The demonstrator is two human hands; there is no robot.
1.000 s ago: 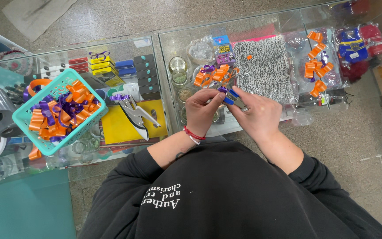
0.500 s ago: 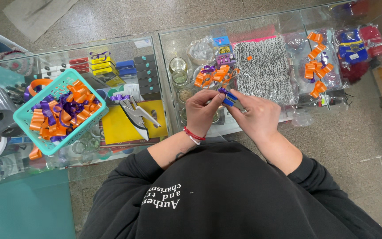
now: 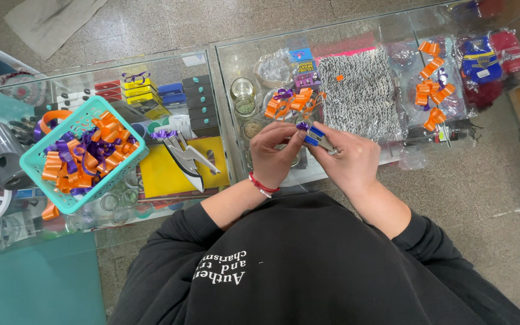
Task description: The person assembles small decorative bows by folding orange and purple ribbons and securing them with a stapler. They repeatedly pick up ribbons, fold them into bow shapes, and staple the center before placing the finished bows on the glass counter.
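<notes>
Both hands meet over the glass counter (image 3: 332, 36), just in front of my chest. My right hand (image 3: 350, 161) grips a small blue and silver stapler (image 3: 315, 138). My left hand (image 3: 274, 153), with a red band at the wrist, pinches a bit of purple ribbon (image 3: 301, 126) at the stapler's tip. A small pile of orange and purple ribbon bows (image 3: 290, 102) lies on the glass just beyond the hands.
A teal basket (image 3: 34, 157) full of orange and purple bows stands at the left. Scissors (image 3: 189, 155) lie on a yellow sheet (image 3: 159, 174). A grey knit cloth (image 3: 359, 93) and more orange bows (image 3: 433, 99) lie to the right. Boxes and jars show under the glass.
Both hands stay at the same spot. The fingers have shifted slightly around the ribbon and stapler.
</notes>
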